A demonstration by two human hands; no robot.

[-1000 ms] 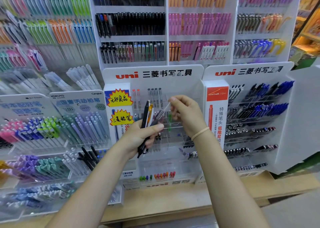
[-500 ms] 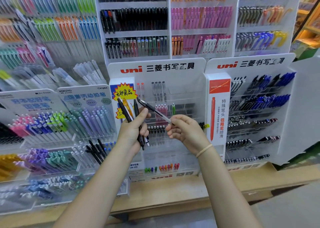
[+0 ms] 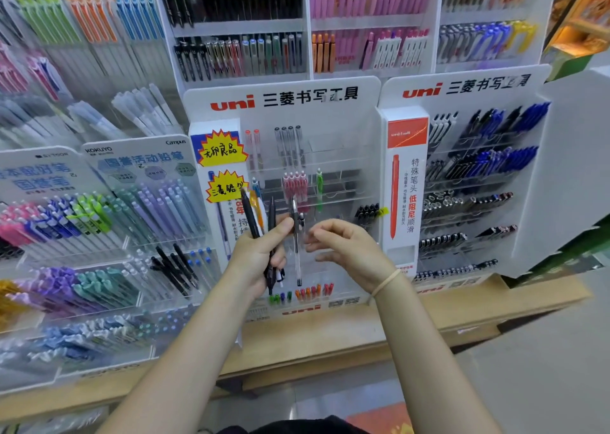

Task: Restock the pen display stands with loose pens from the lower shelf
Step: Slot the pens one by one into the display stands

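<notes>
Stationery display stand [image 3: 343, 116] behind, left hand [image 3: 260, 255] gripping pens [image 3: 269, 222] upright, right hand [image 3: 346, 248] beside them, loosely curled, holding nothing

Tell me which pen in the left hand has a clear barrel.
The clear pen, rightmost in the left hand, pinned under the thumb and hanging lowest. The other pens fanned beside it are black, orange and white.

A light wooden shelf [image 3: 330, 341] runs across the view. Below it lies grey floor [image 3: 544, 367] with an orange patch [image 3: 379, 417]. Far above its right end, yellow-orange boxed goods [image 3: 591, 14] sit on another rack, with a green panel [image 3: 567, 67] beneath them.
</notes>
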